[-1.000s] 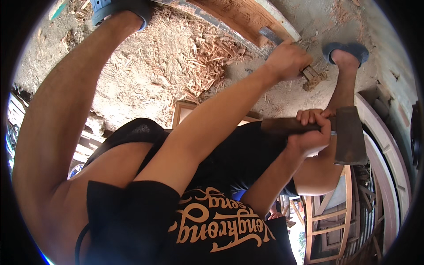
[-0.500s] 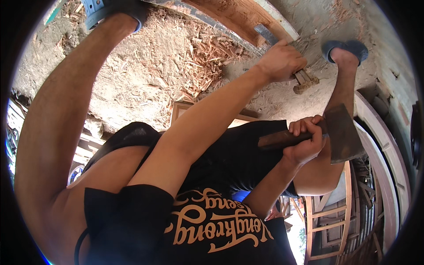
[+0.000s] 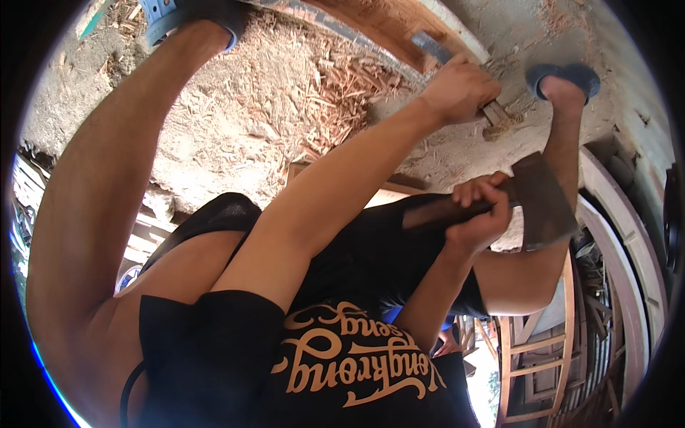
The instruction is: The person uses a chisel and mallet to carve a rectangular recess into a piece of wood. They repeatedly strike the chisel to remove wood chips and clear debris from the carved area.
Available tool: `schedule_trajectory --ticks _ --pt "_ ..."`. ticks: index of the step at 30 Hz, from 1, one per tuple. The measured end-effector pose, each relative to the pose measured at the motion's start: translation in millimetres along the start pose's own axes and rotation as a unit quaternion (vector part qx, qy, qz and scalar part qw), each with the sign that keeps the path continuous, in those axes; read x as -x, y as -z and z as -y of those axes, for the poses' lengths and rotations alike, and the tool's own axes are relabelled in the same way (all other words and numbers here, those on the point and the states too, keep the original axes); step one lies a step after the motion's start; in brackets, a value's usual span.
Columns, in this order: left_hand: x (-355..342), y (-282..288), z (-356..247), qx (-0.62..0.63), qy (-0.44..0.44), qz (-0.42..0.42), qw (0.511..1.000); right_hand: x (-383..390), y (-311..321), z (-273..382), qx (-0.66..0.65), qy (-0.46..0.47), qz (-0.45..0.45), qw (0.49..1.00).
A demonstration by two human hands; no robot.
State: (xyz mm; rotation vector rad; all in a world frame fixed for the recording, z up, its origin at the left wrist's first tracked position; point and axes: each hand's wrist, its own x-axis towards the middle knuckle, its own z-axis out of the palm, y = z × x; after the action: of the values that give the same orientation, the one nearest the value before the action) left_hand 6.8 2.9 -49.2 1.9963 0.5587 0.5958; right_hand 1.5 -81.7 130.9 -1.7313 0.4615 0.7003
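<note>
Wood chips (image 3: 339, 96) litter dusty ground (image 3: 228, 118) near a wall (image 3: 635, 107); left hand (image 3: 460, 91), fingers curled tight, grips a chisel (image 3: 431, 47); right hand (image 3: 479, 214), fingers wrapped round, grips a hatchet (image 3: 544, 205)

Bright daylight, darker near side, black fisheye rim
Glare bleaches the dirt floor (image 3: 232, 121) at left; the hatchet (image 3: 546, 203) blurs slightly; the wooden frame (image 3: 537, 368) at right bows.
</note>
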Motion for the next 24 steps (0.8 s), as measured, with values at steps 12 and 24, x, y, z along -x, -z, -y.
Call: schedule_trajectory --ticks 12,24 --pt "-15.2 -0.7 -9.0 0.081 -0.032 -0.024 0.996 13.8 3.9 -14.8 -0.005 -0.014 0.053 0.998" --pt "-15.4 -4.7 -7.9 0.073 0.0 -0.022 0.997 -2.7 0.5 32.6 0.086 0.145 0.018 0.986"
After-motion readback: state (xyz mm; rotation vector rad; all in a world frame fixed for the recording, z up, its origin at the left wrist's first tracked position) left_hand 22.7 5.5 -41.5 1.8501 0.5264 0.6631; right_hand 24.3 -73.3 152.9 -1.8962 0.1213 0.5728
